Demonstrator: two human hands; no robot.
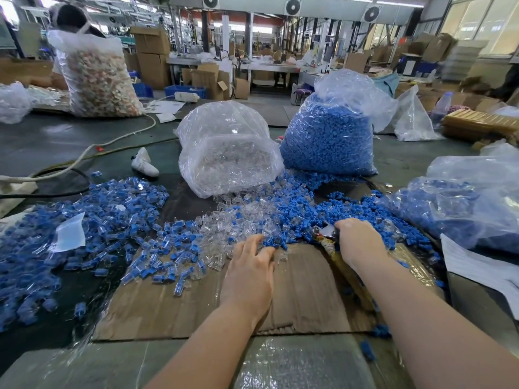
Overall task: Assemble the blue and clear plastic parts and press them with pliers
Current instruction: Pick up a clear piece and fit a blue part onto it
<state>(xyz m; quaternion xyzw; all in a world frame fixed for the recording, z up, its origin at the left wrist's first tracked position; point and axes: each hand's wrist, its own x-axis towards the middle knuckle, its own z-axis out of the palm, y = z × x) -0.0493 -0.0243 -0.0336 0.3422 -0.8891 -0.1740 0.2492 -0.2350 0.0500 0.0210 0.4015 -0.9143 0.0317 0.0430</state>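
Note:
My left hand (251,265) lies palm down at the near edge of the loose clear parts (238,217), its fingertips curled into clear and blue pieces; I cannot tell if it holds one. My right hand (358,242) reaches into the loose blue parts (362,209), fingers hidden among them. The pliers (327,234), with tape-wrapped handles, lie just left of that hand, jaws pointing away, touching its thumb side. A spread of assembled blue-and-clear pieces (112,220) covers the table to the left. A flat cardboard sheet (303,290) lies under both hands.
A bag of clear parts (224,147) and a bag of blue parts (331,136) stand behind the piles. Another bag with blue parts (460,203) lies at right, beside paper sheets (483,265). A white cable (92,147) and a white bottle (144,162) lie at left.

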